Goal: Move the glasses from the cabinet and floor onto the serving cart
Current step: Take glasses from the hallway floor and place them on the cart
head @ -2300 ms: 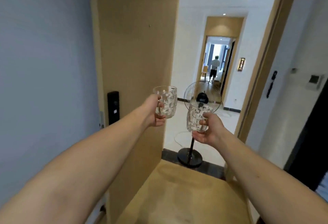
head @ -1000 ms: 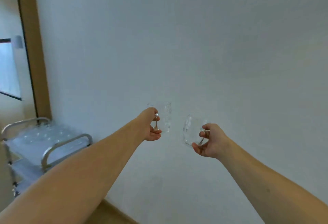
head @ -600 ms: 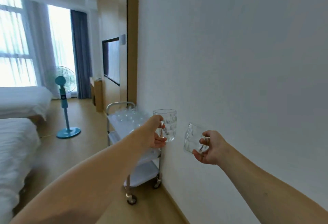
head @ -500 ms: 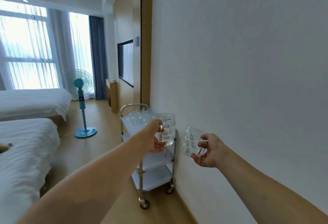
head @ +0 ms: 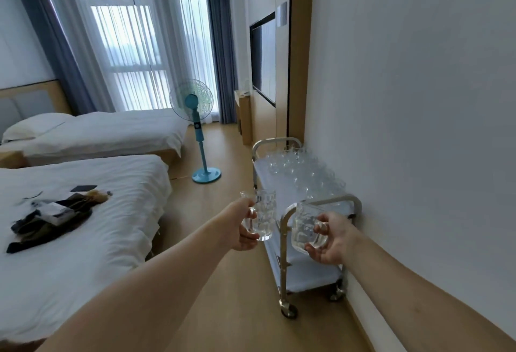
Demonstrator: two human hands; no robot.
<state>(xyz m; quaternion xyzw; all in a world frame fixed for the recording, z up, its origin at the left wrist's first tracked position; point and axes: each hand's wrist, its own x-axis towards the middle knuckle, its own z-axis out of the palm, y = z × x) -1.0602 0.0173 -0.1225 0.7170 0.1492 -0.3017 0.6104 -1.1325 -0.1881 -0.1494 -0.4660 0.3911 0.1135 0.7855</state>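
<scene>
Two clear glass mugs are in the air, one in each hand. The left mug (head: 261, 215) stands upright, and the left hand (head: 241, 229) holds it with fingers curled round its handle. The right mug (head: 305, 227) is tilted a little to the left; the right hand (head: 331, 237) grasps it at the handle side in the same way. Both mugs are just in front of the near end of the serving cart (head: 321, 203), which stands along the white wall (head: 418, 100). Its top shelf already carries many glasses (head: 304, 169), mostly on the far and right part.

I judge the step in hand is the carry to the cart, almost finished. The next move calls for lowering each mug over the near rail onto the free part of the shelf, upright, without knocking the standing glasses.
</scene>
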